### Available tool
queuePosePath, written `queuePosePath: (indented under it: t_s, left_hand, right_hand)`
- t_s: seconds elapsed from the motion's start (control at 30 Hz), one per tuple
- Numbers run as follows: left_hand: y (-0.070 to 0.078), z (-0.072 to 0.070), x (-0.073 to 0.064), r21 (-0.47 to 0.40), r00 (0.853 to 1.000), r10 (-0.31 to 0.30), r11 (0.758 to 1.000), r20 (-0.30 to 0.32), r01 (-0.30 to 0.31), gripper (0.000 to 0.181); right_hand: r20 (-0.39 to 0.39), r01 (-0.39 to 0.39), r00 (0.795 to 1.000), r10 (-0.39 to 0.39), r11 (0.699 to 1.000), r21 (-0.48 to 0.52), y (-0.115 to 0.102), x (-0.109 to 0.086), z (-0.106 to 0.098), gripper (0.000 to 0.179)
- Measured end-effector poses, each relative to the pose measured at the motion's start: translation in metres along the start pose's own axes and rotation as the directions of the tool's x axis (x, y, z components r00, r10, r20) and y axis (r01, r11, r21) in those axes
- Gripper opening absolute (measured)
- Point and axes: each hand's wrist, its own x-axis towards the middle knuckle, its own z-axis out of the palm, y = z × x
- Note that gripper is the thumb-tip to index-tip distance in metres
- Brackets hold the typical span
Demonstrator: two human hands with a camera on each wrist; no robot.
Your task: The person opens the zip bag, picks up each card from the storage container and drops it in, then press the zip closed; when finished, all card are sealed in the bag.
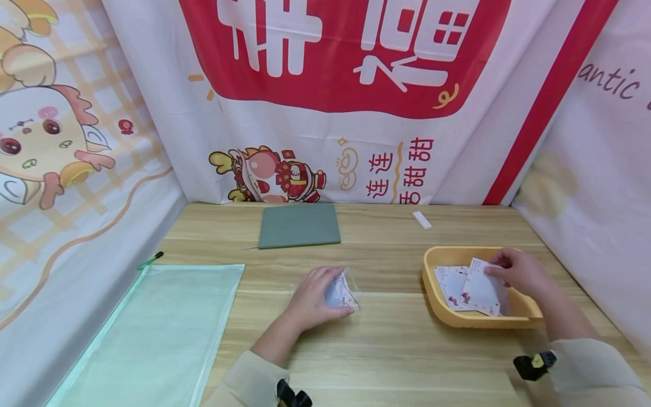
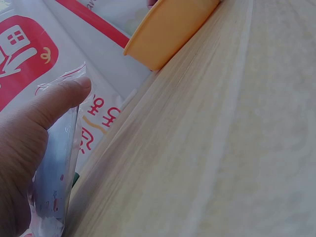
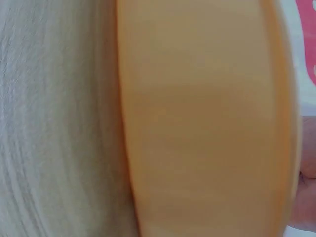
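Observation:
My left hand (image 1: pixel 316 298) grips a clear plastic bag (image 1: pixel 351 288) at the middle of the table, thumb on one side and fingers on the other. Printed white cards (image 2: pixel 54 173) show through the plastic in the left wrist view. Over the yellow basket (image 1: pixel 432 302) on the right, my right hand (image 1: pixel 521 274) pinches a white printed card (image 1: pixel 483 285) by its upper edge. More white cards (image 1: pixel 450 282) lie in the basket beneath it. In the right wrist view the basket's side hides most of that hand, and the card is out of sight.
A mint-green mesh zip pouch (image 1: pixel 157 328) lies at the left. Towards the back are a dark green notebook (image 1: pixel 300 226) and a small white block (image 1: pixel 422 220). Printed cloths hang behind the table (image 1: pixel 376 362) and along both sides.

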Motion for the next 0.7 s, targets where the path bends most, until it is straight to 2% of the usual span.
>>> queuePosePath:
  t_s: [0.2, 0.37, 0.57, 0.7]
  left_hand:
    - [0.0, 0.001, 0.0, -0.007, 1.0, -0.003, 1.0, -0.005, 0.003, 0.087]
    - [-0.001, 0.002, 0.001, -0.002, 1.0, -0.009, 1.0, -0.001, 0.009, 0.087]
    - [-0.001, 0.002, 0.001, -0.012, 1.0, -0.021, 1.0, 0.001, 0.021, 0.089]
    - [0.0, 0.002, 0.001, -0.012, 1.0, -0.02, 1.0, 0.005, 0.021, 0.089]
  right_hand:
    - [0.002, 0.049, 0.999, -0.049, 0.998, 0.032, -0.009, -0.005, -0.004, 0.039]
    - [-0.033, 0.043, 0.999, -0.041, 0.998, 0.048, -0.021, -0.011, -0.01, 0.044]
    - [-0.134, 0.038, 0.991, -0.02, 0.99, 0.133, -0.045, -0.023, -0.016, 0.054]
    - [-0.214, 0.034, 0.977, 0.02, 0.968, 0.247, -0.069, -0.035, -0.017, 0.057]
